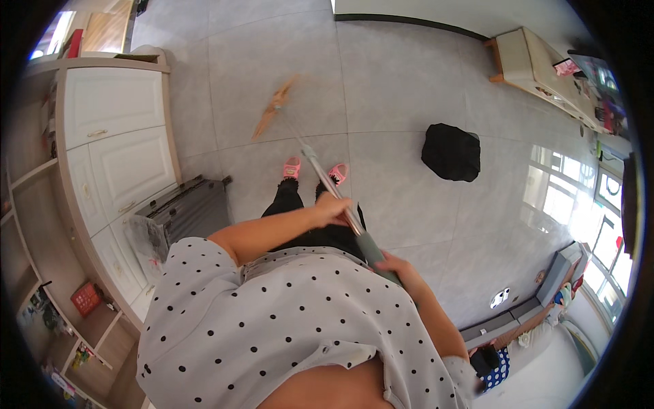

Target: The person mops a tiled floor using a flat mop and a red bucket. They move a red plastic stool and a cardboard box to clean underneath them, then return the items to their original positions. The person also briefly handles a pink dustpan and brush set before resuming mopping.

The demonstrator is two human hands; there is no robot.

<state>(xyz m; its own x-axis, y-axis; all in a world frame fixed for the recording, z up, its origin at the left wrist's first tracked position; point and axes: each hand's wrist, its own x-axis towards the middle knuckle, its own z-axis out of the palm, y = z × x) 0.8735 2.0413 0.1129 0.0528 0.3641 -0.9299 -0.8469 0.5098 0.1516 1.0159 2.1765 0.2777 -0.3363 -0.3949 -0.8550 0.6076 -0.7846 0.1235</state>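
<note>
A long mop reaches from in front of my body out over the grey floor. Its silver pole [317,165] slants up and to the left, and the brown mop head [274,107] rests on the tiles ahead of my feet, slightly smeared by motion. My left hand [332,209] is closed round the metal pole. Lower down, my right hand [400,268] grips the mop's grey-green handle [371,251] near its upper end. Pink shoes [292,168] show on either side of the pole.
A black, rounded object [451,152] lies on the floor to the right. At left stand a white cabinet [116,102] and a grey suitcase [194,211]. A low cream cabinet [535,71] lines the far right wall; a grey sofa [504,326] sits at lower right.
</note>
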